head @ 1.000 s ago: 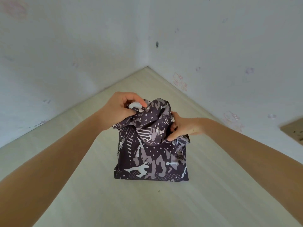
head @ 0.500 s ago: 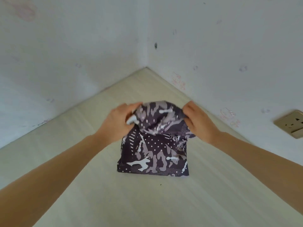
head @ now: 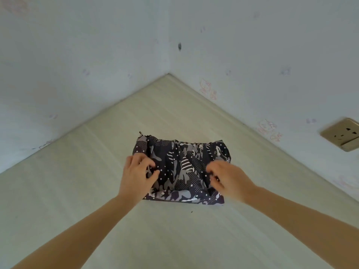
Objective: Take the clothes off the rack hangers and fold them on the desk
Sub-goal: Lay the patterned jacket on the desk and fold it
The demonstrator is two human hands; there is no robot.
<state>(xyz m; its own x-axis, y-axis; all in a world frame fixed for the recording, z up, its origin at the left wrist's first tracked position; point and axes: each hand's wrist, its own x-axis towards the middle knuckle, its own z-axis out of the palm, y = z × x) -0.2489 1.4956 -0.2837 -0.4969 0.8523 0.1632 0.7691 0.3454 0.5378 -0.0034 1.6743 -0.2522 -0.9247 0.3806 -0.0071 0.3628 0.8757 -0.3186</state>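
A dark camouflage-and-dots garment (head: 182, 167) lies folded into a compact rectangle on the pale desk (head: 174, 239), near the corner of the room. A zipper pull sticks out at its far left corner. My left hand (head: 136, 175) is on the garment's left side, with curled fingers and the thumb pinching the fabric. On the right side is my right hand (head: 227, 177), slightly blurred, its fingers and thumb curled into the cloth. Both forearms reach in from the bottom of the view. No rack or hangers are in view.
Two whitish walls meet at a corner (head: 169, 72) right behind the desk. A gold wall socket (head: 342, 133) sits on the right wall just above the desk. A small dark speck (head: 192, 212) lies on the desk in front of the garment.
The bunched upper part that both hands held up has been laid down away from me, so the garment is now flat and wider. Both hands have dropped lower onto its sides.
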